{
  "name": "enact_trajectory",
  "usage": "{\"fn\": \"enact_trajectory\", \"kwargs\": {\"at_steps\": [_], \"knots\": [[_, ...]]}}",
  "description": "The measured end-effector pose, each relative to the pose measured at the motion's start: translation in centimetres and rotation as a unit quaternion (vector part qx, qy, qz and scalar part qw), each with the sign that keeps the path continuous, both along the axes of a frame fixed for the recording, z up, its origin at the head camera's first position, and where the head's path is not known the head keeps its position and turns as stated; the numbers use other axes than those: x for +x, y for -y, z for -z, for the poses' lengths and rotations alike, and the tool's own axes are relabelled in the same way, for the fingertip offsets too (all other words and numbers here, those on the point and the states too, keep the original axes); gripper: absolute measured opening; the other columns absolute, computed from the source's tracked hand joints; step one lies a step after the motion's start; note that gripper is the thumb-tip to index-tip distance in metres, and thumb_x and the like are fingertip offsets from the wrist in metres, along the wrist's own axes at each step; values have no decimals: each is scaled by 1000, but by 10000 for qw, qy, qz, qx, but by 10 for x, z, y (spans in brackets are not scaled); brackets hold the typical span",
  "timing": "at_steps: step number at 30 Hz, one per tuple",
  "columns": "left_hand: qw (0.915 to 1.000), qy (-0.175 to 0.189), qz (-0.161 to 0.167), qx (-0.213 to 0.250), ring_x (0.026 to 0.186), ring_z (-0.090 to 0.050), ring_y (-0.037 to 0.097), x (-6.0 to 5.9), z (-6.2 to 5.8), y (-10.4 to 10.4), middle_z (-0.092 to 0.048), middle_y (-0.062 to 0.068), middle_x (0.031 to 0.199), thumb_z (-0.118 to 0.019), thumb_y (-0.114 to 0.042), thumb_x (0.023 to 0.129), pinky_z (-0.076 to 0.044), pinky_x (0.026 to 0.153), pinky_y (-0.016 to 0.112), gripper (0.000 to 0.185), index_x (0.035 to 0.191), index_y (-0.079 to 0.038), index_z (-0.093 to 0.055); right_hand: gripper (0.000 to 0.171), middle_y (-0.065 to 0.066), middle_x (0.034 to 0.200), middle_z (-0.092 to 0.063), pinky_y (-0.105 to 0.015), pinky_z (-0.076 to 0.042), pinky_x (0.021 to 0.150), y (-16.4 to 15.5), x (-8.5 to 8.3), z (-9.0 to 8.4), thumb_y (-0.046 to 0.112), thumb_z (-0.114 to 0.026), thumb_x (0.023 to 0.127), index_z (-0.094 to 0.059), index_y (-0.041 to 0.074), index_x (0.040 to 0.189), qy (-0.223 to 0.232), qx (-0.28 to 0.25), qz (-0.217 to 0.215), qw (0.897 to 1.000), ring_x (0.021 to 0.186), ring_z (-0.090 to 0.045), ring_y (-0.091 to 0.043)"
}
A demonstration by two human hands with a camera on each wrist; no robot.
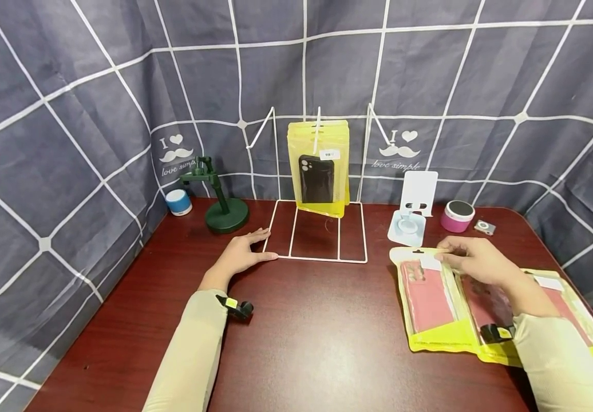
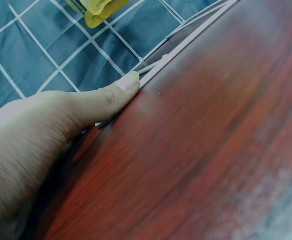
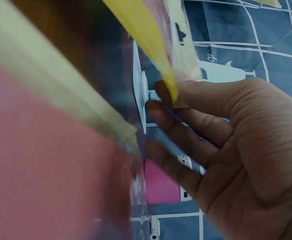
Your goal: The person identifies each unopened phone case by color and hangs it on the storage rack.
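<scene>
My left hand (image 1: pixel 238 253) rests at the front left corner of a white wire display rack (image 1: pixel 322 260). In the left wrist view its thumb (image 2: pixel 126 84) lies against the front wire, with the fingers stretched along the side. From the rack's middle hook hang yellow packs with a black phone case (image 1: pixel 317 180) showing in front. My right hand (image 1: pixel 474 260) pinches the top right corner of a yellow-edged phone case pack (image 1: pixel 430 300) with a pink case inside. In the right wrist view the pack's yellow edge (image 3: pixel 158 55) sits between thumb and fingers.
Two more pink phone case packs (image 1: pixel 487 306) (image 1: pixel 566 309) lie partly under the right arm. Behind them stand a white phone stand (image 1: pixel 417 197), a pink round speaker (image 1: pixel 457 217) and a small silver clip device (image 1: pixel 484 227). A green stand (image 1: pixel 226 214) and blue cylinder (image 1: pixel 178 202) stand back left.
</scene>
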State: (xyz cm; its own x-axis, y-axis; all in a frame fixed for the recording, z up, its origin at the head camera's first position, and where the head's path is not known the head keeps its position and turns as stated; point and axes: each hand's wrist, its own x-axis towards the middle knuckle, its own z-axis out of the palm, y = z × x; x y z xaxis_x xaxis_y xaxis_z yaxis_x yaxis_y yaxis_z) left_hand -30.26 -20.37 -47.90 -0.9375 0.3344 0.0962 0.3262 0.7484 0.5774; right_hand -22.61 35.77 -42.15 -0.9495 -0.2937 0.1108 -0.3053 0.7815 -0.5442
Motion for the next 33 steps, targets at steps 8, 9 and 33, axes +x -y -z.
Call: {"fn": "enact_trajectory", "kwargs": {"at_steps": [8, 9, 33], "knots": [[10000, -55, -18, -20, 147, -33, 14, -1, -1, -1, -44, -6, 155, -70, -76, 75, -29, 118, 44, 92, 148, -24, -53, 11, 5, 89, -74, -17, -49, 71, 5, 5, -17, 29, -75, 93, -74, 23, 102, -351, -593, 226, 9974, 79, -65, -10], [10000, -53, -13, -20, 147, -33, 14, -1, -1, -1, -44, -6, 155, -70, -76, 75, -30, 118, 44, 91, 148, -24, -53, 12, 4, 90, -74, -17, -50, 70, 6, 6, -20, 28, -75, 93, -74, 21, 103, -336, -716, 181, 9967, 79, -66, -10], [9999, -82, 75, -34, 147, -34, 19, 1, 2, 2, -44, -3, 155, -70, -75, 76, -30, 118, 47, 92, 149, -22, -53, 17, 1, 77, -72, -17, -49, 59, 61, 26, -89, 2, -78, 87, -71, -6, 101, -1297, -3708, 481, 9184, 66, -61, -9]]}}
